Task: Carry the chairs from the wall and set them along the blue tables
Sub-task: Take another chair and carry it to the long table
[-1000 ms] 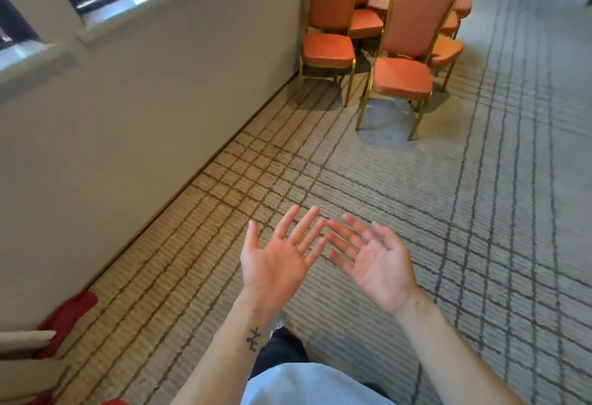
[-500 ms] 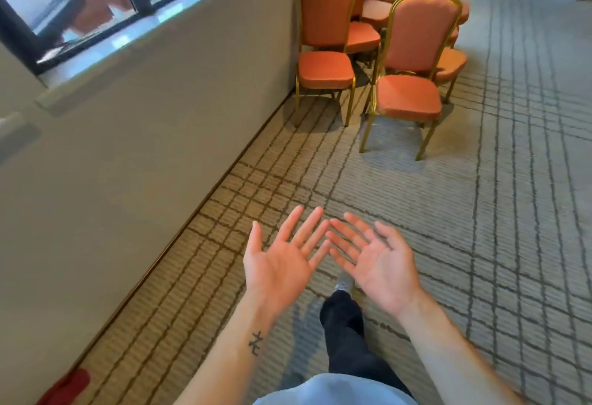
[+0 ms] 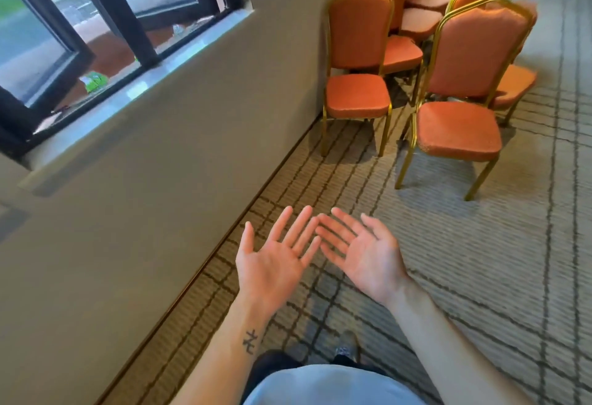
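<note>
Several orange padded chairs with gold metal frames stand in a cluster by the wall ahead. The nearest chair (image 3: 461, 100) is at the right with its seat toward me. A second chair (image 3: 358, 77) stands left of it, close against the wall, and more chairs (image 3: 426, 4) crowd behind them. My left hand (image 3: 275, 257) and my right hand (image 3: 362, 254) are held out palm up with fingers straight, fingertips nearly meeting, holding nothing. Both hands are well short of the chairs. No blue table is in view.
A beige wall (image 3: 144, 196) runs along my left with a dark-framed window (image 3: 105, 20) and a pale sill. Patterned carpet (image 3: 512, 260) stretches to the right of the chairs. My dark trouser leg and shoe (image 3: 346, 347) show below my arms.
I have walked closer to the chairs, which now look larger and nearer. The window has come into fuller view on the left. My hands keep the same palm-up pose.
</note>
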